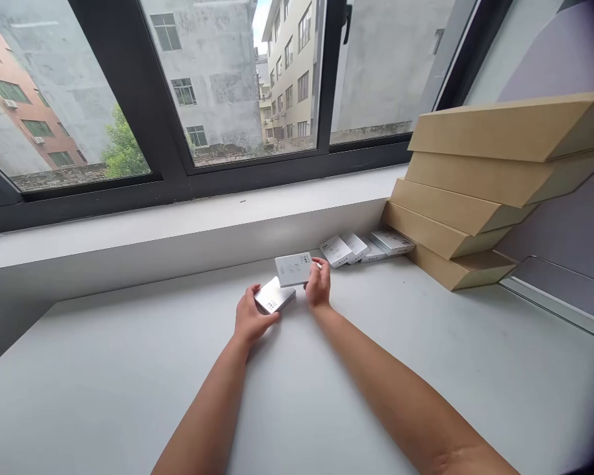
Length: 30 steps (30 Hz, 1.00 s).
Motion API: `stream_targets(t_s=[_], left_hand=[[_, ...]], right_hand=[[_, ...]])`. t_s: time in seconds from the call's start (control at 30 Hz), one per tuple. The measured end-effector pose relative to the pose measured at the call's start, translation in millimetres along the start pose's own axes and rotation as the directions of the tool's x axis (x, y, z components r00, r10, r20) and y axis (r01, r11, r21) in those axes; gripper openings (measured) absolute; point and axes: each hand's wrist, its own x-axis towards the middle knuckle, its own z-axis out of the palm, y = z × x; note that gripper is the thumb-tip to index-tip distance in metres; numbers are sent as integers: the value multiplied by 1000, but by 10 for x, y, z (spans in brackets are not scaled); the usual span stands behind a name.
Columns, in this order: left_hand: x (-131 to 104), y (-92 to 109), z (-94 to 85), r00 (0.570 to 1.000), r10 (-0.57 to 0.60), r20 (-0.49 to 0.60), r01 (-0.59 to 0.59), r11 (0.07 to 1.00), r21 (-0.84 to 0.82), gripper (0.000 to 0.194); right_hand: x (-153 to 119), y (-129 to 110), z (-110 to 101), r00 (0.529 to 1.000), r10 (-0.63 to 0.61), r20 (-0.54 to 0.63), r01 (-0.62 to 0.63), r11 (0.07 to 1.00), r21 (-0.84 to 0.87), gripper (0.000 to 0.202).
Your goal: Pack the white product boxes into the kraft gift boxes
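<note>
My left hand (252,316) is closed round a small flat silver-white box (273,296) with dark print, its thumb along the near edge and its fingers at the far left. A second flat white box (294,269), also printed, is gripped at its right end by my right hand (319,284). This one is tilted up and overlaps the far corner of the first box in view; whether the two touch I cannot tell. Just right of my right hand, several similar small white boxes (356,248) lean and lie in a row on the white table (178,369).
Large brown cardboard boxes (475,185) rise in an uneven stack at the right, overhanging toward the wall. Beside them is a clear panel with a thin dark rim (559,297). A white ledge (188,237) and dark-framed windows (173,132) run behind the table.
</note>
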Motion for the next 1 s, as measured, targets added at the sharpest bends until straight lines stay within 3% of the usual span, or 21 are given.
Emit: stream_targets(t_s=[0.13,0.23,0.37,0.43,0.53,0.6,0.7,0.77,0.87,1.0], left_hand=[[-17,2,9,1000,6,5,-6,1000,0,82],[-43,-9,47,997,77,-13,-77,997,2,82],[-65,24,92,968,109,-227,-76,985,153,87],[-78,54,99,956,48,-288,11,980,198,108],[-120,94,100,987,-5,-163,32,986,166,140],[-155,108,100,997,50,-63,-42,992,115,144],[-175,105,94,984,177,22,-178,983,52,139],[-156,91,89,980,198,34,-200,976,81,122],[-101,57,92,995,100,-24,-93,977,193,99],[-44,1,120,991,-18,-136,59,952,301,102]], right_hand=[[32,-8,10,998,36,-46,-34,998,57,36],[2,1,41,999,21,-29,-19,997,74,37],[-42,29,58,1000,10,-18,-8,998,59,39],[-56,49,57,1000,26,-2,-26,999,39,43],[-65,82,54,996,75,46,-75,997,-9,53],[-64,99,53,993,97,61,-95,995,-36,56],[-64,100,46,991,114,70,-109,992,-67,57],[-73,82,40,987,124,100,-114,989,-94,56],[-93,40,36,977,128,168,-108,986,-127,50],[-95,-1,43,967,114,226,-75,982,-173,44]])
